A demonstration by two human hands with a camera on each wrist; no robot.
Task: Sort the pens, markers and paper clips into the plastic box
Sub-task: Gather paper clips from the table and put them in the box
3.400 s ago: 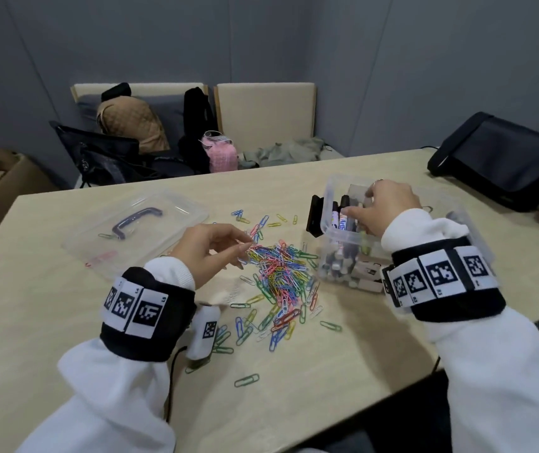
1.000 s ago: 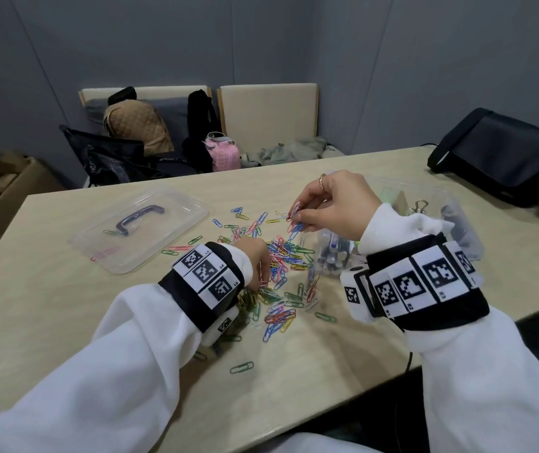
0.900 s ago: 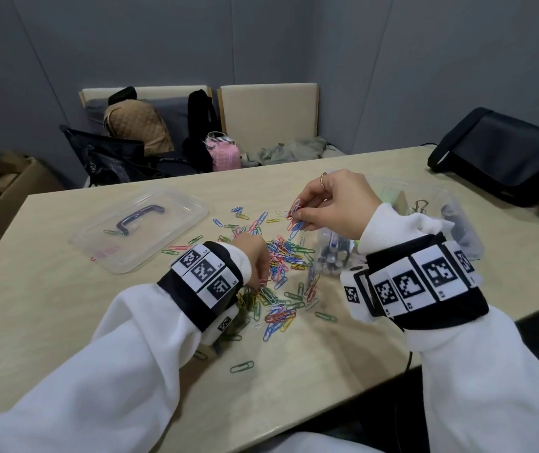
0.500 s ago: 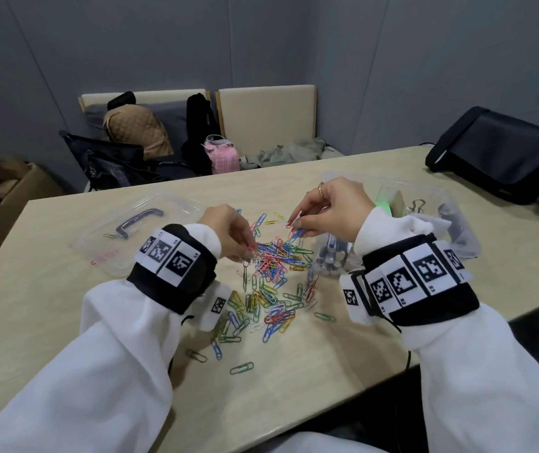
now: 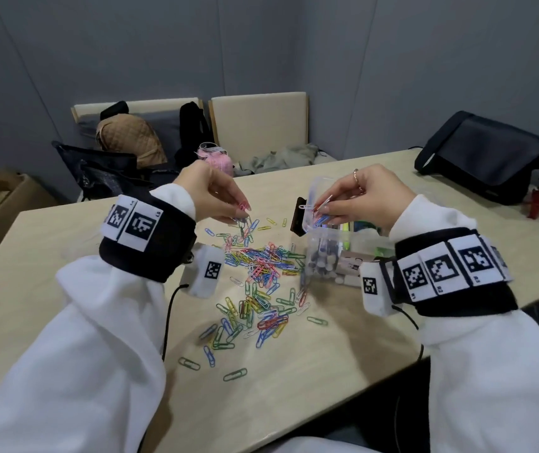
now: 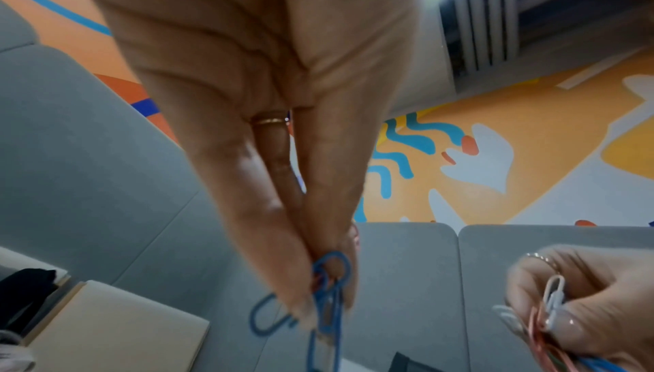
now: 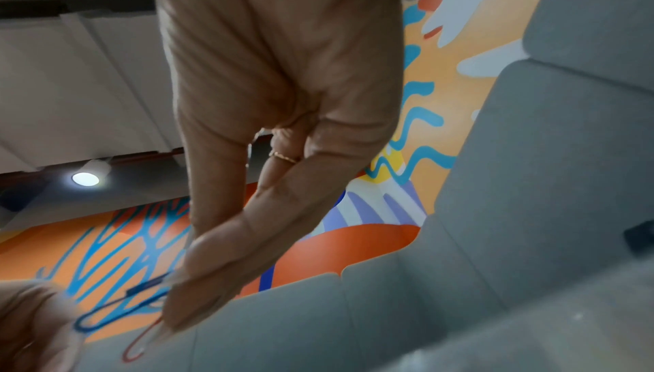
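The left hand [image 5: 209,191] is pinching a small bunch of paper clips [image 6: 327,298] between thumb and fingers [image 6: 247,224], raised above the loose pile [image 5: 258,273] on the desk [image 5: 33,256]. The right hand [image 5: 369,197] is pinching several clips [image 5: 318,207] at the rim of the plastic box [image 5: 333,253], probably so they drop inside. Markers [image 5: 322,256] are standing in the box already.
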